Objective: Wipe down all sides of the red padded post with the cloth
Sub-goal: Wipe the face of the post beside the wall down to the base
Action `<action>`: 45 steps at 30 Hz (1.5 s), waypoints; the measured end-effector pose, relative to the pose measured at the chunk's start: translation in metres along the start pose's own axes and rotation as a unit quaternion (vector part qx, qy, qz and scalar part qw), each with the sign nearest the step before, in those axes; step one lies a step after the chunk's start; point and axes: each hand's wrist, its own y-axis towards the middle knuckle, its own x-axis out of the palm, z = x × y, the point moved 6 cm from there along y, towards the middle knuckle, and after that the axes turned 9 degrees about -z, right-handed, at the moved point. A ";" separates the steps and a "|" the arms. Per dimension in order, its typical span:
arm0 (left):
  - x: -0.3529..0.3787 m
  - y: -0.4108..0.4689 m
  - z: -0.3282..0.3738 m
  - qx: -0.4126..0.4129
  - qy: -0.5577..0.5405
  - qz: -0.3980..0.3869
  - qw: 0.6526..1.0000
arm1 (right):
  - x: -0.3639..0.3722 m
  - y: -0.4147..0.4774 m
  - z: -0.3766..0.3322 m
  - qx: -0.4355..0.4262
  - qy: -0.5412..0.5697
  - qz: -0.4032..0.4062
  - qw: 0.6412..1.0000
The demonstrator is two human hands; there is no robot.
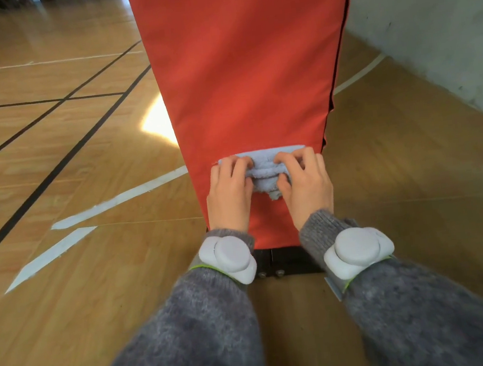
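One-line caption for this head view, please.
Both hands, left hand and right hand, press a folded blue cloth low against the red padded post.

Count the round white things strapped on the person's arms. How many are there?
2. One white wrist device sits on the left wrist, the other white wrist device on the right wrist, both over the grey sweater sleeves. None seem hidden.
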 end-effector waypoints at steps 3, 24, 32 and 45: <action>0.019 -0.018 -0.004 0.013 0.042 -0.070 0.997 | 0.020 -0.021 0.012 0.028 -0.011 -0.104 0.994; -0.006 0.029 0.042 0.080 0.034 0.078 0.993 | -0.032 0.021 0.025 0.010 0.028 0.040 0.999; 0.044 -0.019 0.018 0.076 0.093 -0.044 0.992 | 0.011 -0.034 0.047 0.016 0.001 -0.041 0.999; 0.093 -0.066 -0.015 -0.103 0.159 -0.346 0.919 | 0.063 -0.086 0.063 0.127 -0.055 -0.344 0.929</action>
